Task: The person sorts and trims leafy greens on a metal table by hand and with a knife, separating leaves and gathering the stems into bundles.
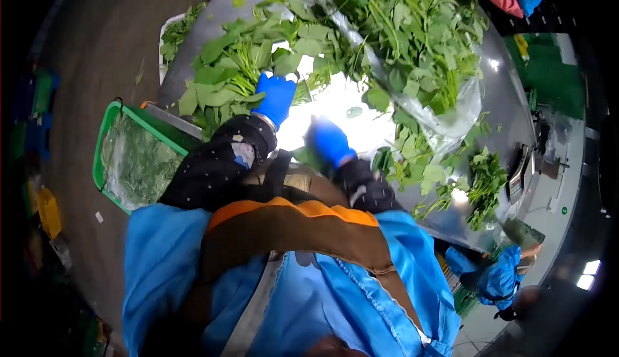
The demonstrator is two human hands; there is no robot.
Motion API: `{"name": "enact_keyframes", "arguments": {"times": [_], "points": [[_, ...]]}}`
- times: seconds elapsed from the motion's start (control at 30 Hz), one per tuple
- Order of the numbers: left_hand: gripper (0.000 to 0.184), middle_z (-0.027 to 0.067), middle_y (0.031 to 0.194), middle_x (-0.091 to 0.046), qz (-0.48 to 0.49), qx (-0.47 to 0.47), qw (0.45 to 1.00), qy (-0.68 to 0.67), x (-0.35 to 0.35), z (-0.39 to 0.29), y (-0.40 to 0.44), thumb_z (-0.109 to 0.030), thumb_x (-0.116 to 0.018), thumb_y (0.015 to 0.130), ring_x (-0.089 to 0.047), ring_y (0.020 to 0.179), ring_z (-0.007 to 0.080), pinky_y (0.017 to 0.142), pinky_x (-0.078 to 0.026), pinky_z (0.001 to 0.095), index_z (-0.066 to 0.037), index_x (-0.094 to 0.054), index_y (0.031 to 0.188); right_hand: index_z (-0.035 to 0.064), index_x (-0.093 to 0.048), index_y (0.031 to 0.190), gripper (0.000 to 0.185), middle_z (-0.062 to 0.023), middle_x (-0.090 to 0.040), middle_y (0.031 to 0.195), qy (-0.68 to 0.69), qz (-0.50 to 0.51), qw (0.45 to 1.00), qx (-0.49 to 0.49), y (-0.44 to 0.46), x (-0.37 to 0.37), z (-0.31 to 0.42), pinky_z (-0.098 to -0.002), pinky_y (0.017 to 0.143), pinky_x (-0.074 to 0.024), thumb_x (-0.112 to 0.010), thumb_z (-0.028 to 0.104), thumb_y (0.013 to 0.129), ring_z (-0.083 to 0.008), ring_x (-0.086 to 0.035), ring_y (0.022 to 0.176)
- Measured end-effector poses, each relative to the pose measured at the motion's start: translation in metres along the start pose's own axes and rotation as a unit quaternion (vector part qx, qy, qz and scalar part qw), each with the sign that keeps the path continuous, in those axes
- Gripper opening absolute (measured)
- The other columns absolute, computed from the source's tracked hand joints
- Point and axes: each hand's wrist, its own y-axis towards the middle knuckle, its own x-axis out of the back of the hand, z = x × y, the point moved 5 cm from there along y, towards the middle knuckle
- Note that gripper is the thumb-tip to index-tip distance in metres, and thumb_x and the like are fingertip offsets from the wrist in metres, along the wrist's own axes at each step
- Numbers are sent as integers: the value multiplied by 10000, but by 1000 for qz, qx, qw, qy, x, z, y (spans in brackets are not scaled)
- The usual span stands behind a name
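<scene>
My left hand (277,98), in a blue glove with bare fingertips, is closed at the stem ends of a bunch of leafy greens (222,76) on the metal table (184,92). To its right, my right hand (330,143), also blue-gloved, hovers over the brightly lit patch of table. Motion smears its fingers, so what they hold, if anything, cannot be made out. A large heap of leafy greens (412,34) covers the far side of the table, with a clear plastic bag (445,128) lying across its front.
At the left stands a green basket (100,157) lined with clear plastic. Behind it is a white container (162,54) with greens. Loose greens (487,186) and a scale-like device (518,173) lie at the right edge. Other people (500,276) are at the far right and lower right.
</scene>
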Motion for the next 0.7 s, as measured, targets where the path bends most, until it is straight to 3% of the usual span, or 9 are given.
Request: {"name": "enact_keyframes", "arguments": {"times": [0.17, 0.23, 0.3, 0.4, 0.47, 0.53, 0.6, 0.63, 0.7], "points": [[185, 117, 789, -615, 137, 89, 984, -69, 8, 20, 22, -183, -605, 621, -601, 763, 270, 694, -413, 391, -109, -608, 792, 33, -411, 949, 241, -250, -558, 673, 40, 39, 992, -112, -99, 53, 6, -504, 509, -402, -463, 250, 859, -424, -548, 616], [209, 138, 820, -637, 123, 114, 974, -153, 53, 37, 43, -229, -602, 613, -618, 782, 276, 663, -461, 371, -77, -638, 751, 57, -425, 983, 206, -217, -558, 656, 80, -94, 990, -66, -101, 78, 13, -435, 479, -407, -515, 175, 840, -383, -561, 597], [313, 199, 847, -614, 258, 30, 934, -246, 97, 39, 56, -283, -631, 563, -598, 796, 318, 634, -485, 355, -41, -641, 762, 65, -437, 1011, 233, -168, -562, 651, 150, -254, 955, -14, -91, 115, 40, -365, 468, -411, -556, 107, 815, -325, -573, 577], [179, 175, 817, -612, 340, -123, 861, -359, 124, 24, 56, -229, -631, 591, -575, 757, 315, 641, -456, 363, -113, -657, 725, 36, -443, 1024, 246, -167, -565, 701, 312, -230, 919, -71, -59, 148, 70, -368, 508, -425, -545, 106, 812, -338, -567, 614], [228, 124, 704, -626, 332, -117, 818, -455, 131, 8, 50, -116, -637, 574, -575, 643, 170, 592, -446, 296, 20, -634, 757, 20, -430, 1053, 279, -185, -560, 735, 102, -264, 958, 56, -35, 150, 95, -400, 553, -431, -525, 108, 805, -372, -554, 674], [288, 83, 740, -618, 366, 2, 805, -467, 143, 9, 39, -98, -650, 572, -535, 663, 131, 630, -435, 274, 43, -611, 821, 41, -437, 1066, 284, -215, -561, 763, 112, -206, 972, -9, -32, 127, 84, -442, 584, -430, -508, 160, 817, -395, -553, 718], [373, 80, 795, -618, 342, -35, 764, -546, 188, 14, 28, -96, -650, 572, -541, 719, 132, 664, -435, 275, 36, -597, 917, 62, -448, 1051, 249, -224, -577, 775, 157, -122, 977, -81, -51, 83, 35, -444, 587, -440, -494, 168, 830, -408, -564, 725], [438, 93, 832, -616, 340, -68, 799, -491, 204, 20, 29, -121, -651, 580, -544, 768, 134, 689, -437, 284, 32, -583, 984, 64, -450, 1044, 238, -224, -584, 785, 149, -126, 972, -127, -68, 70, 15, -439, 586, -445, -490, 171, 835, -405, -572, 730], [401, 160, 799, -611, 219, -148, 902, -341, 228, 20, 37, -153, -653, 562, -581, 747, 269, 662, -448, 343, -12, -600, 934, 64, -460, 1026, 221, -217, -593, 804, 155, -152, 966, -144, -85, 86, 2, -421, 585, -451, -497, 172, 837, -391, -583, 738]]}}
